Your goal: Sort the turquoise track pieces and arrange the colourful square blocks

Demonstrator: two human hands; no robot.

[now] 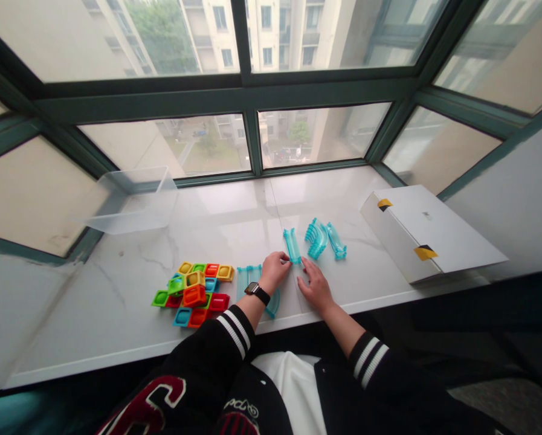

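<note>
On the white marble sill (116, 302), my left hand (274, 270) has its fingers curled at the near end of a straight teal track piece (292, 244), touching it. My right hand (315, 285) lies beside it with fingers stretched toward the same piece and nothing visibly in it. Under my left wrist lie flat teal track pieces (248, 277). A stack of curved teal track pieces (316, 237) and another teal piece (336, 240) lie just beyond my right hand.
A pile of coloured square blocks (193, 292) sits left of my hands. A clear plastic tub (132, 199) stands at the back left by the window. A white cardboard box (429, 232) lies at the right end of the sill.
</note>
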